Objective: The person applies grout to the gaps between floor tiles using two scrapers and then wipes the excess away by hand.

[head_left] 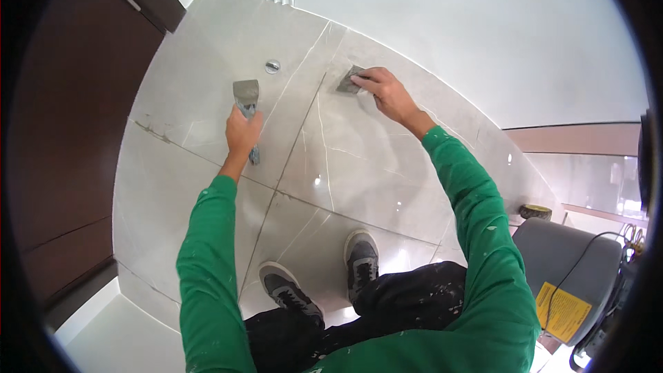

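My left hand [242,131] is closed around the handle of a putty knife [246,91], its wide blade coated with grey paste and pointing away from me. Pinched in the fingers of my right hand [390,94] is a small flat dark grey spreader [349,80], held low over the tile near the far wall; whether it touches the floor I cannot tell. Beneath both hands lie large glossy grey tiles [373,159] with white veins. A dark joint line [301,124] runs between the two hands, and smears of paste [153,131] mark another joint at the left.
A round metal floor fitting [273,66] sits beyond the putty knife. Dark brown door [76,117] stands at the left, a white wall [469,34] at the far right. A grey machine [570,262] with a yellow label, a wheel [535,212] and cables is at my right. My shoes [362,255] stand on the tiles.
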